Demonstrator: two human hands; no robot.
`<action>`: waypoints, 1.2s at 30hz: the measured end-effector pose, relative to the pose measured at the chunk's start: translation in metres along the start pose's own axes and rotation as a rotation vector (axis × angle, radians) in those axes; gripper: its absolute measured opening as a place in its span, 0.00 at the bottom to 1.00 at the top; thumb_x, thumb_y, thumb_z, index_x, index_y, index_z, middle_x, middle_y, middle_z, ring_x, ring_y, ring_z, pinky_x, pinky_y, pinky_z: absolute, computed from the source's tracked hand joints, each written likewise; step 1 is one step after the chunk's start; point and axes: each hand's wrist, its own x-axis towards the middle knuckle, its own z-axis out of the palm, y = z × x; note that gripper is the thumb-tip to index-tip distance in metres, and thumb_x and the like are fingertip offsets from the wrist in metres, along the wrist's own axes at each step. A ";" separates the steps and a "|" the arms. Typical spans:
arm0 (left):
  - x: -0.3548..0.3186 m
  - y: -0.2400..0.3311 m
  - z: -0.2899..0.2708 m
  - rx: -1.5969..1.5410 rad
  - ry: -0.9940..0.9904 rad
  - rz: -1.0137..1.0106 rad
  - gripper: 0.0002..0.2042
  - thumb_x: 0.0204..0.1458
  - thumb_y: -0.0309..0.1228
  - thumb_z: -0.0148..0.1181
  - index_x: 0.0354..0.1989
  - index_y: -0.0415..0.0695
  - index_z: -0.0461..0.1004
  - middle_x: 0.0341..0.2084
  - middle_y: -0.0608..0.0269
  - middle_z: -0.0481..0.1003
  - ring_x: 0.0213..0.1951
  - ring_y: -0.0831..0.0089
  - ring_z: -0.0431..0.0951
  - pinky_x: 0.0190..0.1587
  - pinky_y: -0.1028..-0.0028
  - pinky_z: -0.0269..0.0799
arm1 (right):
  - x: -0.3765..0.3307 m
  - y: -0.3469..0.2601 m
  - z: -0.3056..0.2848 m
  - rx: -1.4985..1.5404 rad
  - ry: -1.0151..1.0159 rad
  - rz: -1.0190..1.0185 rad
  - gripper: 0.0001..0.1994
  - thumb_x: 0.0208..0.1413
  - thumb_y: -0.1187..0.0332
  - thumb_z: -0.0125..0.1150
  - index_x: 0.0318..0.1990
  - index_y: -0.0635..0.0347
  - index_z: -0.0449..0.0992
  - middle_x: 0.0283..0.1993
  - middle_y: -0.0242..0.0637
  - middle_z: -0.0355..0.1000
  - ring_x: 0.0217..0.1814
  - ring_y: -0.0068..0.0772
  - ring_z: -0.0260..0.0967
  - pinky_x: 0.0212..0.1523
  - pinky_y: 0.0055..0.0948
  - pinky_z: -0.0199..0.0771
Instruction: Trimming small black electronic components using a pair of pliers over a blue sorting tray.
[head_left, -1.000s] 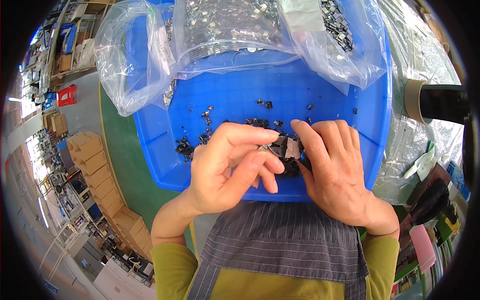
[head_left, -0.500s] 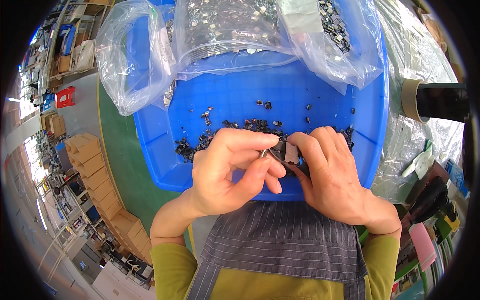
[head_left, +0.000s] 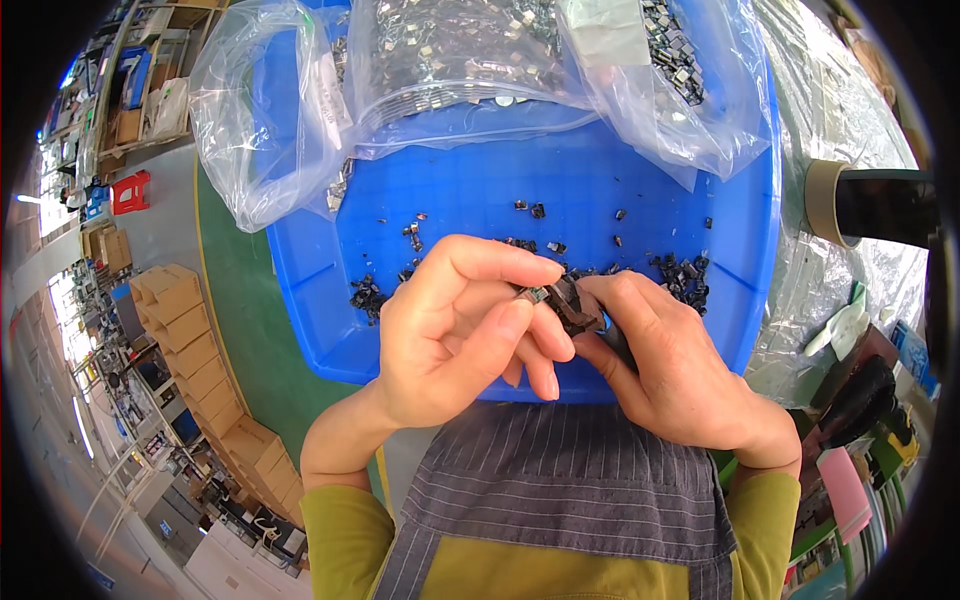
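Hands, two: left hand (head_left: 455, 325) and right hand (head_left: 675, 365) both pinched on one dark part (head_left: 568, 303); three bags (head_left: 480, 60), one blue tray (head_left: 470, 200).

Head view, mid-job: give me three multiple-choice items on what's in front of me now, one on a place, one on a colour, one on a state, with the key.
1. Where do the clear plastic bags of small metal parts lie?
A. at the far end of the tray
B. on the floor
C. on the person's lap

2. What colour is the tray?
A. red
B. blue
C. grey

3. What are the left hand and right hand doing?
A. resting flat and apart
B. both pinching a small dark part between them
C. lifting a bag

Key: 1 A, the bags fill the tray's far side; 2 B, its bare floor and rim are blue; 3 B, the fingertips of both hands meet on the part above the tray.
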 end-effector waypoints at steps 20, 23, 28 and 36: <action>0.001 0.003 0.001 0.085 -0.002 0.026 0.13 0.59 0.20 0.46 0.52 0.33 0.61 0.27 0.53 0.76 0.21 0.76 0.77 0.23 0.80 0.72 | 0.000 0.002 -0.002 -0.037 -0.007 -0.005 0.16 0.49 0.74 0.62 0.46 0.62 0.67 0.36 0.46 0.69 0.38 0.51 0.69 0.37 0.42 0.69; 0.001 0.002 0.000 0.101 -0.011 0.039 0.13 0.59 0.20 0.46 0.52 0.33 0.61 0.27 0.53 0.76 0.21 0.76 0.77 0.23 0.80 0.72 | 0.000 0.001 -0.002 -0.041 -0.013 0.006 0.16 0.48 0.74 0.62 0.46 0.62 0.68 0.36 0.45 0.68 0.38 0.51 0.68 0.38 0.41 0.69; 0.001 0.003 0.001 0.108 -0.003 0.030 0.13 0.59 0.19 0.46 0.52 0.32 0.61 0.26 0.53 0.76 0.22 0.76 0.77 0.24 0.80 0.72 | -0.001 0.002 -0.002 -0.044 -0.013 -0.003 0.16 0.48 0.74 0.62 0.46 0.61 0.68 0.36 0.44 0.68 0.38 0.50 0.68 0.37 0.41 0.68; 0.004 -0.001 -0.006 0.602 0.030 -0.033 0.14 0.57 0.22 0.49 0.51 0.38 0.71 0.22 0.62 0.76 0.19 0.81 0.73 0.21 0.83 0.67 | -0.002 0.005 -0.011 0.088 0.191 0.050 0.15 0.51 0.81 0.57 0.47 0.65 0.68 0.37 0.46 0.70 0.39 0.47 0.71 0.41 0.34 0.71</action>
